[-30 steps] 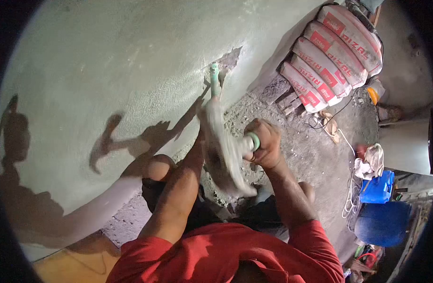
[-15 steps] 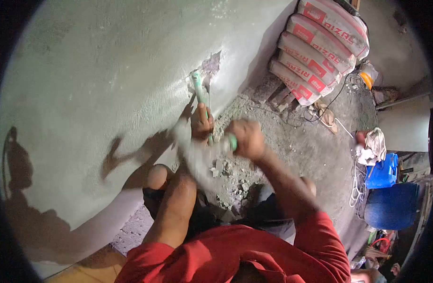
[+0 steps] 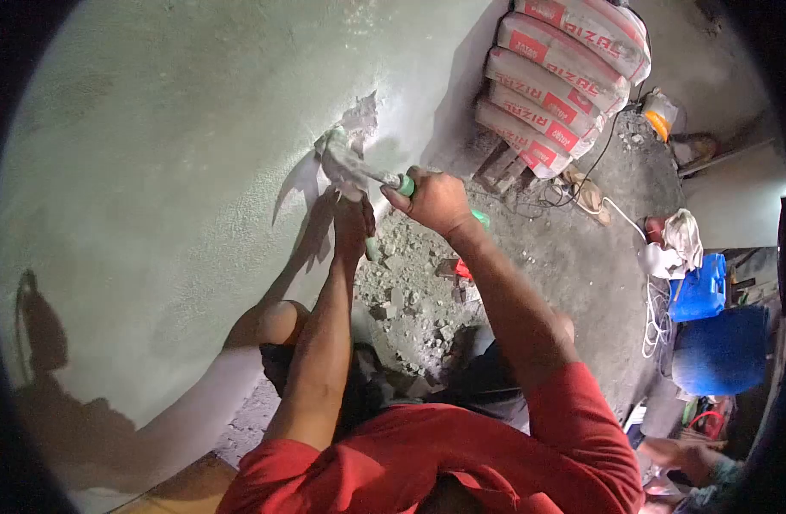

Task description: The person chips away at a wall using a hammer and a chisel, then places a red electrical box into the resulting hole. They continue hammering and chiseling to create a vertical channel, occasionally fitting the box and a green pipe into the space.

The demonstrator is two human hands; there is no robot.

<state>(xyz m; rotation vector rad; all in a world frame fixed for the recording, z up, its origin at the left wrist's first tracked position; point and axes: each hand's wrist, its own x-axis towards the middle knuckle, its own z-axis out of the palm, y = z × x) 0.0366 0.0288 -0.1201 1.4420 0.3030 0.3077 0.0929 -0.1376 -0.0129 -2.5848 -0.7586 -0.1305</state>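
Note:
My right hand (image 3: 440, 201) is closed around the green grip of a hammer (image 3: 346, 167), whose blurred grey head lies over the upper part of the tool in my left hand. My left hand (image 3: 352, 224) is wrapped round a green rod-like tool (image 3: 372, 249), held close along the wall; one end sticks out below my fist. Just beyond the hammer head, a rough broken patch (image 3: 361, 116) shows in the pale plastered wall (image 3: 196, 146). The tool's far end is mostly hidden behind the hammer head.
Broken rubble (image 3: 401, 291) covers the floor between my knees, with a red object (image 3: 461, 269) beside it. Stacked cement bags (image 3: 556, 86) stand ahead right. A cable (image 3: 654, 321), a blue jerrycan (image 3: 699, 287) and another person's arm (image 3: 684, 458) are at the right.
The hammer has swung forward and left, from over the rubble to the green tool at the wall. My left hand still grips that tool. Another person's arm now shows at lower right.

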